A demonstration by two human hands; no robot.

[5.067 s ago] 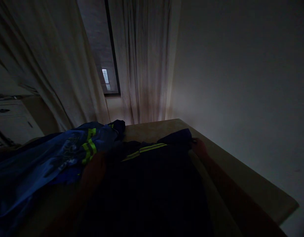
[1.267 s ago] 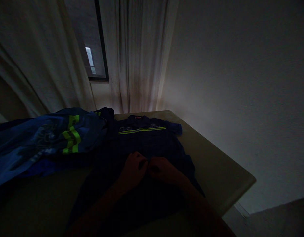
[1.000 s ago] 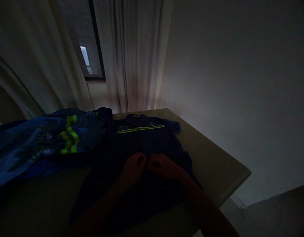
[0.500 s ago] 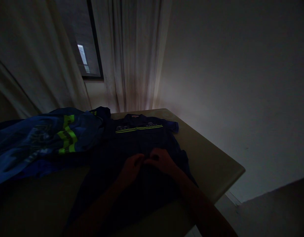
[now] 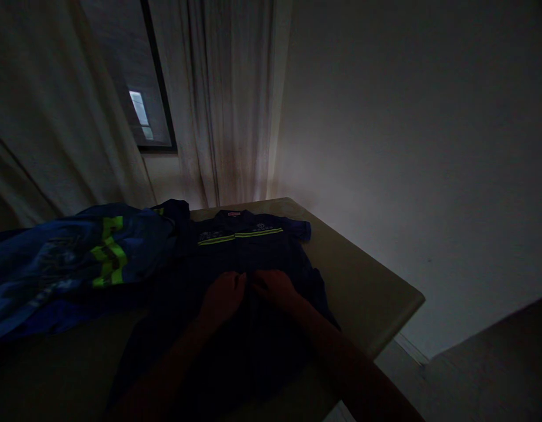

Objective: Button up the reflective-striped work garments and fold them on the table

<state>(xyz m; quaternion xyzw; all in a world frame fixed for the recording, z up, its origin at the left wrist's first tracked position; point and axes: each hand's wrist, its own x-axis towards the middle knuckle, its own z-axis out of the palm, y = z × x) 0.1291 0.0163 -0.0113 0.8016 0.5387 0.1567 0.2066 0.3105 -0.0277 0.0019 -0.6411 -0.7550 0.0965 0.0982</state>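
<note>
Navy in colour, the shirt (image 5: 262, 249) is laid front up on the worktop (image 5: 354, 275), right of the blue garment (image 5: 77, 249), its middle overlain by left hand (image 5: 223, 297) and right hand (image 5: 275, 288), now slightly parted, suggesting eased pinching, though what either grip holds cannot be told.

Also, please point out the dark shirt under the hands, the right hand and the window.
Dark shirt (image 5: 258, 328), head view: lower front.
Right hand (image 5: 276, 286), head view: back of the hand.
Window (image 5: 128, 65), head view: glass pane.
</note>
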